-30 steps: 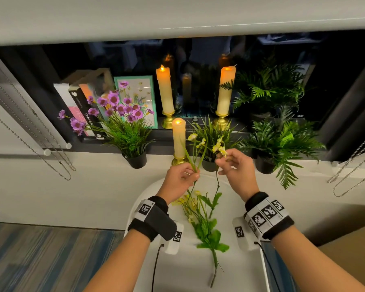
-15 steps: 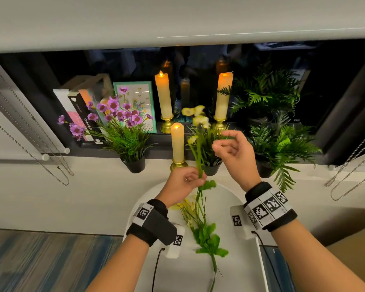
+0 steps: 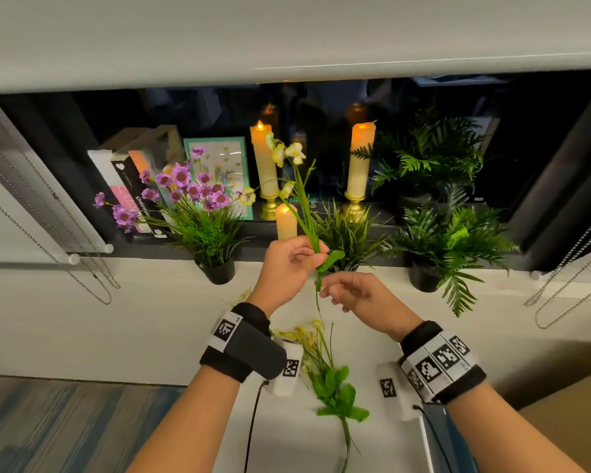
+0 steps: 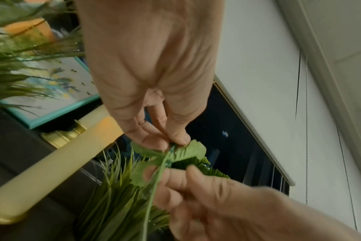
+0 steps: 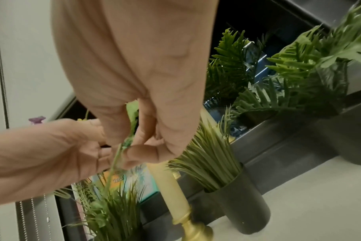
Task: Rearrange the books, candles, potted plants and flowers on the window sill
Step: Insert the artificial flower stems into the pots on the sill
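A yellow flower sprig (image 3: 304, 203) stands upright in front of the window sill (image 3: 382, 230), its blossoms level with the tall candles. My left hand (image 3: 313, 254) pinches its stem (image 4: 159, 171) just above a leaf. Just below, my right hand (image 3: 325, 290) pinches the lower stem (image 5: 127, 142) between thumb and fingers. Directly behind the hands are a short lit candle (image 3: 286, 221) and a grass pot (image 3: 350, 233). A second yellow sprig (image 3: 331, 380) lies on the white table (image 3: 297, 438).
Books (image 3: 130, 192) and a teal framed picture (image 3: 219, 165) stand at the sill's left behind a purple flower pot (image 3: 198, 206). Two tall candles (image 3: 264, 162) (image 3: 360, 158) stand at the back, two fern pots (image 3: 451, 240) (image 3: 430, 158) at the right. Blind chains (image 3: 93, 268) hang at both sides.
My left hand has lifted the sprig so its blossoms rise past the candles. My right hand has dropped from the top of the sprig to the stem below my left hand.
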{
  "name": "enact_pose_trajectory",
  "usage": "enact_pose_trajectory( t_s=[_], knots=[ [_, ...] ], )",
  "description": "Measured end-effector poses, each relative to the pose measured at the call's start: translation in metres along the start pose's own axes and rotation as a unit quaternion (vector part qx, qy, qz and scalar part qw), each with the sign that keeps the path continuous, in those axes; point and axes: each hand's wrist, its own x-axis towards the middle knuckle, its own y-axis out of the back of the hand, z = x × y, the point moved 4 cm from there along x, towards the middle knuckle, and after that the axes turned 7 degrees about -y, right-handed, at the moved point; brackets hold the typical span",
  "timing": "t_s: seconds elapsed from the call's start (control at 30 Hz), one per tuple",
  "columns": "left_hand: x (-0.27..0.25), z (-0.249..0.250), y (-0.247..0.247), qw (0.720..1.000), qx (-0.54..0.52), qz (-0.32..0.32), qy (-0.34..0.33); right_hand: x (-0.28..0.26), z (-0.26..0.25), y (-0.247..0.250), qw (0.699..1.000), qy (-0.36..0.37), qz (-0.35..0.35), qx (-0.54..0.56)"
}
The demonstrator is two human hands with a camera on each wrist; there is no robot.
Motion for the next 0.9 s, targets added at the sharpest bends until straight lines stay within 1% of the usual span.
enact_pose_trajectory(
  t_s=[0.07,0.13,0.23,0.3,0.4,0.5,0.57,0.63,0.7,0.8,0.83,0.9],
  knots=[
    [0.000,-0.003,-0.005,1.000,0.000,0.001,0.005,0.004,-0.004,0.002,0.999,0.013,0.032,-0.006],
    [0.001,-0.001,-0.011,1.000,0.000,-0.002,-0.004,0.008,-0.006,0.003,0.996,0.026,0.066,-0.053],
    [0.004,0.004,-0.019,1.000,0.008,-0.015,-0.024,0.011,-0.008,0.010,0.981,0.048,0.147,-0.114],
    [0.007,0.007,-0.021,0.999,0.019,-0.021,-0.027,0.010,-0.012,0.015,0.974,0.070,0.186,-0.112],
    [0.015,0.010,-0.023,0.999,0.034,-0.014,-0.038,0.011,-0.023,0.023,0.970,0.083,0.201,-0.105],
    [0.022,0.014,-0.021,0.997,0.040,0.015,-0.060,0.017,-0.036,0.040,0.971,0.062,0.208,-0.095],
    [0.025,0.010,-0.017,0.996,0.046,0.037,-0.069,0.020,-0.049,0.055,0.967,0.068,0.228,-0.091],
    [0.026,-0.003,-0.014,0.993,0.090,0.042,-0.068,0.021,-0.065,0.070,0.960,0.080,0.255,-0.083],
    [0.026,-0.016,-0.017,0.987,0.149,0.014,-0.063,0.023,-0.081,0.080,0.953,0.091,0.276,-0.082],
    [0.024,-0.036,-0.026,0.966,0.243,-0.082,-0.031,0.029,-0.096,0.091,0.951,0.100,0.284,-0.070],
    [0.022,-0.043,-0.027,0.959,0.263,-0.105,-0.016,0.032,-0.097,0.093,0.950,0.100,0.287,-0.069],
    [0.018,-0.052,-0.026,0.958,0.261,-0.114,0.007,0.036,-0.097,0.095,0.948,0.088,0.291,-0.091]
  ],
)
